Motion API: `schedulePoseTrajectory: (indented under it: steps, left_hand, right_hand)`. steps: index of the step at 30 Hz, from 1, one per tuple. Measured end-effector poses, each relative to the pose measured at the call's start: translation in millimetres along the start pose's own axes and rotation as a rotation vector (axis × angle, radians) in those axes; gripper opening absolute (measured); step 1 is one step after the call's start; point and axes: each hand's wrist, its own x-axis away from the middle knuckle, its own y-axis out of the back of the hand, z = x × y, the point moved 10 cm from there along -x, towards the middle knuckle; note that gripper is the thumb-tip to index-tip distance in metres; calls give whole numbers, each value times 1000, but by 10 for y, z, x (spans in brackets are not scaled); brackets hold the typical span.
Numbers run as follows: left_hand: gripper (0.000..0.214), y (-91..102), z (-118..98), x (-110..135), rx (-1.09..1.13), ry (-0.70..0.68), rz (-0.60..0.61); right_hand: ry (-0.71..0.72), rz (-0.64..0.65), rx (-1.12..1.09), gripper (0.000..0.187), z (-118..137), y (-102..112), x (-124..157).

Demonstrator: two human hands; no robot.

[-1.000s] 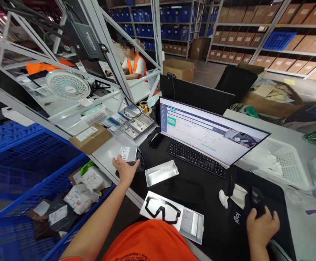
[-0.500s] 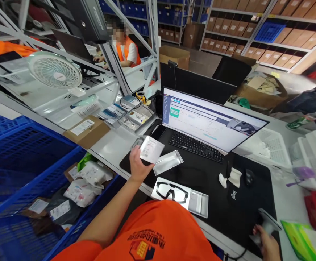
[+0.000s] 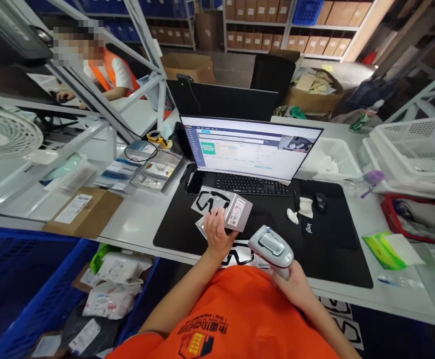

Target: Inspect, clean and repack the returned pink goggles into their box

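Note:
My left hand [image 3: 217, 233] grips a grey goggles box [image 3: 221, 206] above the black desk mat [image 3: 329, 244], its white barcode label turned up and to the right. My right hand [image 3: 290, 285] holds a grey handheld barcode scanner [image 3: 272, 247], its head close to that label. Under my left wrist lies a second box with a goggles picture [image 3: 238, 255], mostly hidden. Behind them stand the keyboard [image 3: 251, 184] and the lit monitor [image 3: 249, 147].
A mouse [image 3: 320, 201] and crumpled tissues [image 3: 300, 209] lie on the mat. White baskets [image 3: 408, 149] stand at the right, a cardboard box [image 3: 83, 212] and a fan [image 3: 6, 134] at the left. A blue crate of parcels [image 3: 34, 279] stands below. Another person in an orange vest [image 3: 108, 75] sits beyond.
My left hand carried the box from the left of the desk to the front of the keyboard. My right hand left the mouse, took the scanner and brought it up to the box.

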Motion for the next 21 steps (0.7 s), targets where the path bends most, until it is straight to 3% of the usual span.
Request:
schedulePoseTrajectory:
  steps: [4, 7, 10, 13, 16, 19, 21]
  left_hand:
    - [79, -26, -50, 23, 22, -43, 9]
    - [82, 100, -74, -58, 46, -74, -93]
    - [93, 260, -72, -141, 76, -98, -209]
    - [102, 315, 40, -183, 127, -12, -209]
    - [105, 305, 259, -153, 204, 173, -167]
    - [109, 321, 545, -120, 249, 349, -153]
    - [113, 331, 835, -118, 221, 489, -121]
  right_hand:
    - [-32, 56, -78, 49, 74, -36, 50]
    - [-73, 106, -156, 52, 22, -2, 108]
    - [-134, 24, -152, 55, -160, 184, 88]
    - [-255, -180, -47, 60, -570, 629, -46]
    - [-410, -485, 240, 51, -1039, 1331, -147]
    - [-522, -582, 371, 49, -1425, 1808, -175]
    - [-565, -626, 421, 47, -1599, 2015, -106]
